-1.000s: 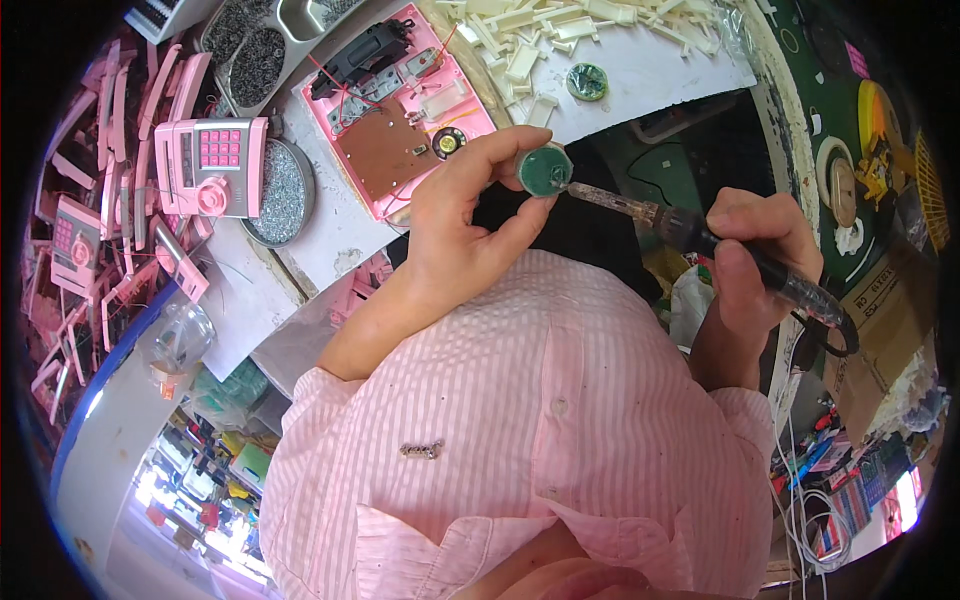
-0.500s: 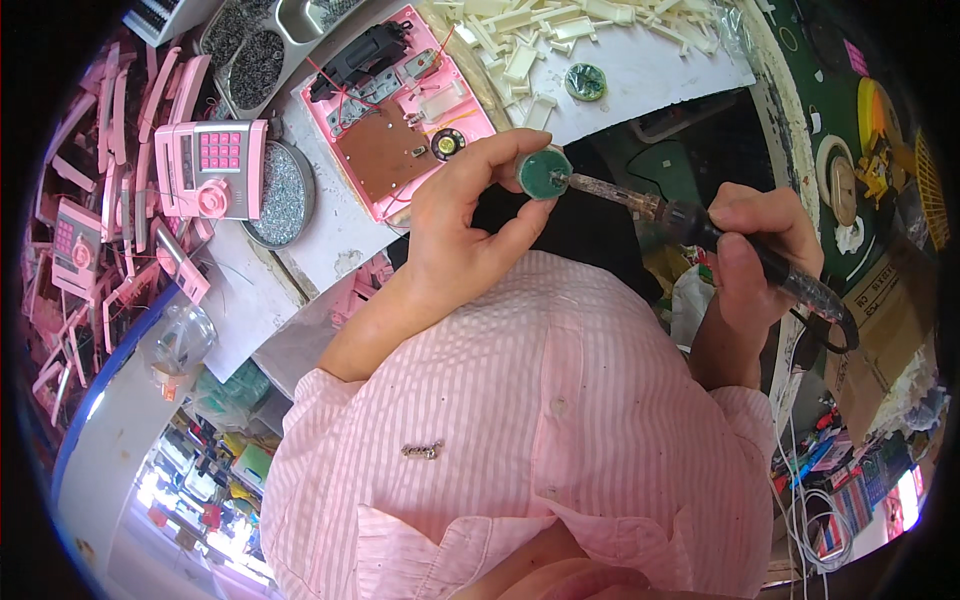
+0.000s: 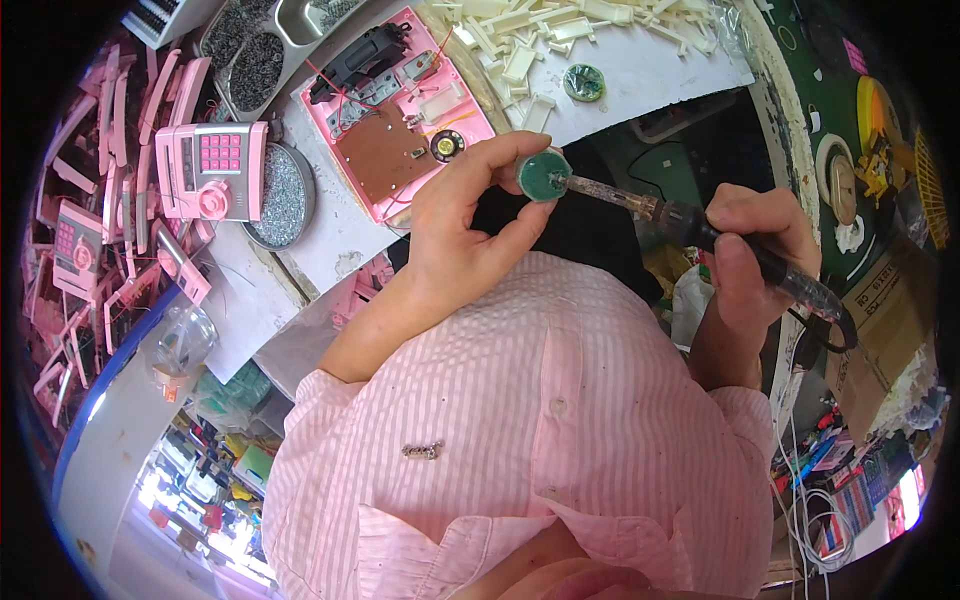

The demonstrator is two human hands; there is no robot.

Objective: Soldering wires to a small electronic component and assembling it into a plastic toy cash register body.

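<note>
My left hand (image 3: 468, 225) pinches a small round green circuit board (image 3: 543, 176) between thumb and fingers, held up in front of my chest. My right hand (image 3: 752, 252) grips the dark handle of a soldering iron (image 3: 690, 226). The iron's tip touches the right side of the green board. Just beyond my left hand lies an open pink toy housing (image 3: 400, 115) with a brown board, a small speaker and red wires inside.
A second round green board (image 3: 584, 82) lies on the white table (image 3: 650, 70) among several cream plastic pieces (image 3: 520, 45). A pink toy safe (image 3: 215, 170), a round dish of screws (image 3: 280, 195) and piles of pink parts (image 3: 90, 250) sit at left.
Both hands hold nearly the same pose. The iron's tip stays against the green board, with only a slight shift.
</note>
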